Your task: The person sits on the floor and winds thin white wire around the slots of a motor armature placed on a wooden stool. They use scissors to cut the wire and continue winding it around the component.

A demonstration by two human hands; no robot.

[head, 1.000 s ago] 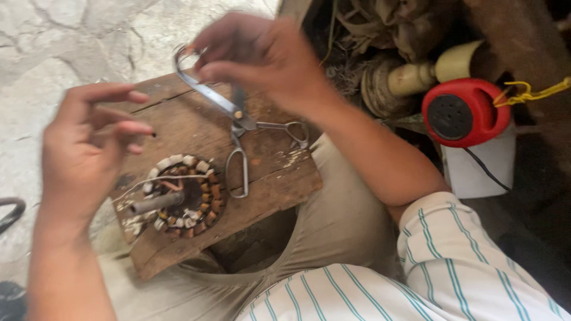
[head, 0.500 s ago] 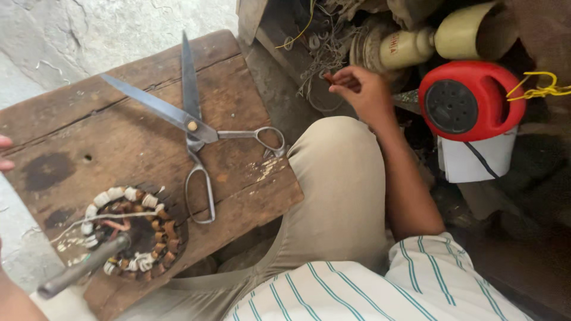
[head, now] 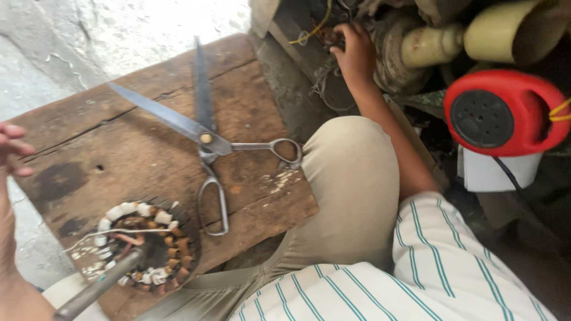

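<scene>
Large steel scissors (head: 205, 139) lie wide open on a worn wooden board (head: 148, 101) across my lap. A round motor stator (head: 143, 246) with white-taped copper windings sits at the board's near left, a metal rod (head: 98, 288) poking into it. My left hand (head: 13, 151) hovers at the board's left edge, fingers apart, holding nothing. My right hand (head: 355, 50) reaches far up right into a heap of wires and scrap (head: 324, 32), fingers curled on something there; what it grips is hidden.
A red round cable reel (head: 502, 113) with a white tag sits at right. Cream pipes and an old motor (head: 440, 41) lie behind it. Pale concrete floor (head: 119, 35) lies beyond the board. My tan trousers (head: 351, 190) and striped shirt (head: 386, 285) fill the foreground.
My right hand let go of the scissors, left them open on the board, and reached up right into the scrap pile. My left hand pulled back to the left edge.
</scene>
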